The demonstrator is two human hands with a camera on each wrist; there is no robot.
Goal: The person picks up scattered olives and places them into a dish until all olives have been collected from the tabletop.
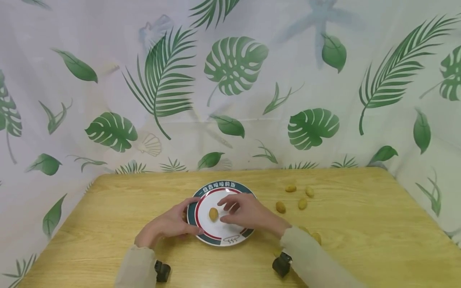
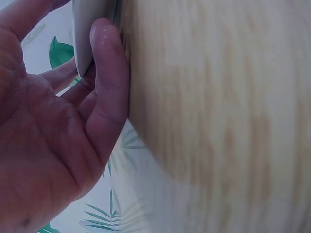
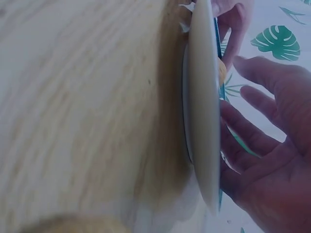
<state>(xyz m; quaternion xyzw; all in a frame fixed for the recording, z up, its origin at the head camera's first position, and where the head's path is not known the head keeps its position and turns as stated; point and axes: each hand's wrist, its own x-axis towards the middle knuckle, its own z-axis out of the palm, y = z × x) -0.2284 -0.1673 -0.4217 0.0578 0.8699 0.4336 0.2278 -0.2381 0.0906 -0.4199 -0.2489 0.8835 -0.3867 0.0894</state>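
Observation:
A round plate with a teal rim, red ring and white centre sits on the table. On it lies a small oval yellow-brown thing, like a nut in its shell. My left hand holds the plate's left rim; in the left wrist view, the plate's edge passes among its fingers. Over the right half of the plate is my right hand, its thumb and fingers apart and bent loosely, with nothing between them. In the right wrist view its lower fingers come against or behind the plate's rim.
Several similar oval things lie on the wooden table to the right, such as one oval piece near the plate and another beside the right sleeve. A leaf-printed curtain stands behind the table.

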